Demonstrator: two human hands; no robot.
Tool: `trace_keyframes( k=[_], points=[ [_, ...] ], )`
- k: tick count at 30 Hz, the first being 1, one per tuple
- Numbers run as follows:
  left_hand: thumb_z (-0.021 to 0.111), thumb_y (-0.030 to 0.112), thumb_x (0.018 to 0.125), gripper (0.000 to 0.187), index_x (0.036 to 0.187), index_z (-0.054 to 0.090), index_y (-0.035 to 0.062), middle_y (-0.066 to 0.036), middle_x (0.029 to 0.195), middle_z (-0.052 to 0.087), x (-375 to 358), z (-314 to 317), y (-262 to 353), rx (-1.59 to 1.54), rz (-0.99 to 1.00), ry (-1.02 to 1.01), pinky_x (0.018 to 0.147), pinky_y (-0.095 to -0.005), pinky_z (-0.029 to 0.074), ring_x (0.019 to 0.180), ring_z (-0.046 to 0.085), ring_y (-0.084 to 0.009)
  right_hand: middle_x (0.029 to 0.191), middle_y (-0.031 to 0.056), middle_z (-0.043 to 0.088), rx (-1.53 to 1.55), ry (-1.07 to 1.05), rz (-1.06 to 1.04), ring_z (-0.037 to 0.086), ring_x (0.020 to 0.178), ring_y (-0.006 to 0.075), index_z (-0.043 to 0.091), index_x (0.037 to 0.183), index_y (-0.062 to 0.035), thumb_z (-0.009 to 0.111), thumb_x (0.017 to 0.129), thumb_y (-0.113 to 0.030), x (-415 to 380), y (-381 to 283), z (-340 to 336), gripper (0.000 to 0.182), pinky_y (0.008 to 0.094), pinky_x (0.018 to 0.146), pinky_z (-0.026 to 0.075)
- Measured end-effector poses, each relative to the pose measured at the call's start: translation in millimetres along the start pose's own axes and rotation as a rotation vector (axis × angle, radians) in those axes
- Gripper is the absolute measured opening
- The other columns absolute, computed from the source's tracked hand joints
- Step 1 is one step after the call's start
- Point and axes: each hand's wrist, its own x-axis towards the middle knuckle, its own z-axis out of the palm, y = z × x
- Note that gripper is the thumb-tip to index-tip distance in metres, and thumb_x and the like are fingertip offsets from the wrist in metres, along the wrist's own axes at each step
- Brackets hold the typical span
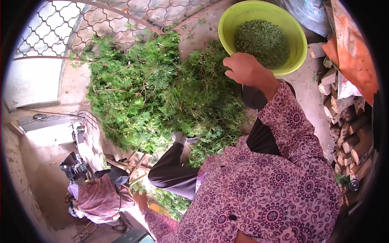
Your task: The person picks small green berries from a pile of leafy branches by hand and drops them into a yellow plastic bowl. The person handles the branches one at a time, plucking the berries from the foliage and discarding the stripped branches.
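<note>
My right hand (248, 69), its fingers curled, is over the near rim of a yellow-green basin (302, 44). Anything inside its grip is hidden. Small green pieces (263, 42) lie in the basin. My left hand (141, 200) is at the lower left, beside a yellow object (159, 209); its fingers are too small and unclear to read. Between my hands and the metal lattice, a big heap of leafy green branches (150, 89) covers the floor, reaching my foot (179, 137) and the basin's left side.
Split firewood (350, 141) is stacked at the right under an orange sheet (356, 60). A pale sack (310, 16) stands behind the basin. Clothes (99, 196) are piled at the lower left. The metal lattice (121, 24) runs along the top left.
</note>
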Motion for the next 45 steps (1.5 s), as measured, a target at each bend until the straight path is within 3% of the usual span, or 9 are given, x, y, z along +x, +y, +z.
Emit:
trace_keyframes(
  k=[6,13,18,22,28,32,33,39,45],
  points=[
    [0.059,0.022,0.072,0.035,0.101,0.059,0.0019,-0.019,0.101,0.056,58.6,13.4,169.2,-0.209,0.478,0.079,0.084,-0.0405,0.041,0.091,0.053,-0.0357,0.075,0.0157,0.055,-0.03,-0.079,-0.004,0.054,0.076,0.035,0.052,0.077,-0.0026,0.058,0.071,-0.019,3.1,-11.7,6.7,0.018,0.0446,0.068,0.043],
    [0.061,0.023,0.072,0.041,0.105,0.057,-0.0005,-0.016,0.099,0.059,105.1,86.8,288.4,-0.494,0.631,-0.239,0.071,-0.0306,0.048,0.081,0.06,-0.0245,0.076,0.0155,0.054,-0.061,-0.047,-0.009,0.053,0.076,0.035,0.051,0.077,-0.0028,0.058,0.071,-0.017,-1.7,-0.8,7.5,0.017,0.0447,0.067,0.042],
    [0.058,0.024,0.078,0.043,0.114,0.053,0.0008,-0.013,0.099,0.06,86.5,117.8,356.5,-1.068,0.14,-0.79,0.063,-0.0305,0.048,0.076,0.06,-0.0205,0.076,0.0161,0.054,-0.034,-0.083,0.03,0.054,0.076,0.0355,0.051,0.076,-0.0022,0.058,0.071,-0.017,4.0,-12.7,3.2,0.017,0.045,0.067,0.043],
    [0.054,0.02,0.082,0.049,0.125,0.04,0.0012,-0.013,0.11,0.055,83.8,138.8,391.2,-1.242,-0.034,-0.873,0.059,-0.0299,0.048,0.075,0.059,-0.0197,0.076,0.0164,0.054,-0.033,-0.179,0.102,0.054,0.077,0.0353,0.052,0.078,-0.002,0.059,0.071,-0.016,6.2,-13.7,0.7,0.018,0.0445,0.067,0.043],
    [0.043,0.012,0.088,0.059,0.136,0.01,0.0033,-0.018,0.131,0.027,103.8,178.6,413.3,-1.592,-0.179,-0.974,0.06,-0.0375,0.047,0.09,0.055,-0.0318,0.074,0.0124,0.052,-0.046,-0.149,0.14,0.053,0.077,0.0315,0.049,0.077,-0.0047,0.061,0.07,-0.015,8.7,-10.2,-3.5,0.017,0.0423,0.068,0.042],
    [0.043,0.012,0.088,0.049,0.13,0.02,0.0062,-0.015,0.125,0.029,111.7,190.2,426.6,-1.842,-0.344,-1.019,0.058,-0.0397,0.045,0.088,0.054,-0.035,0.073,0.0121,0.051,-0.039,-0.158,0.14,0.053,0.077,0.0313,0.049,0.077,-0.005,0.061,0.071,-0.015,13.7,-13.3,-5.9,0.017,0.0421,0.068,0.042],
    [0.046,0.016,0.087,0.03,0.113,0.036,0.0066,-0.013,0.108,0.043,108.3,192.2,428.4,-1.856,-0.402,-0.965,0.054,-0.0368,0.042,0.079,0.054,-0.0284,0.073,0.0122,0.052,-0.038,-0.149,0.123,0.053,0.077,0.0312,0.049,0.077,-0.005,0.06,0.071,-0.015,14.7,-14.3,-5.9,0.016,0.0421,0.068,0.042],
    [0.05,0.022,0.086,0.01,0.083,0.046,0.0132,-0.004,0.072,0.054,113.0,172.9,417.0,-1.792,-0.573,-0.997,0.045,-0.0278,0.031,0.05,0.039,-0.013,0.074,0.0145,0.052,0.0,-0.144,0.099,0.053,0.074,0.0344,0.049,0.076,-0.003,0.061,0.071,-0.016,14.5,-17.7,-2.5,0.018,0.0439,0.064,0.042],
    [0.048,0.019,0.087,0.011,0.081,0.049,0.0102,-0.004,0.064,0.052,84.3,120.3,395.7,-1.769,-0.376,-0.863,0.035,-0.0267,0.026,0.042,0.035,-0.0103,0.074,0.0136,0.054,-0.024,-0.145,0.065,0.053,0.077,0.0322,0.05,0.077,-0.0038,0.058,0.072,-0.016,9.9,-16.4,-2.8,0.015,0.0421,0.069,0.042]
  ],
)
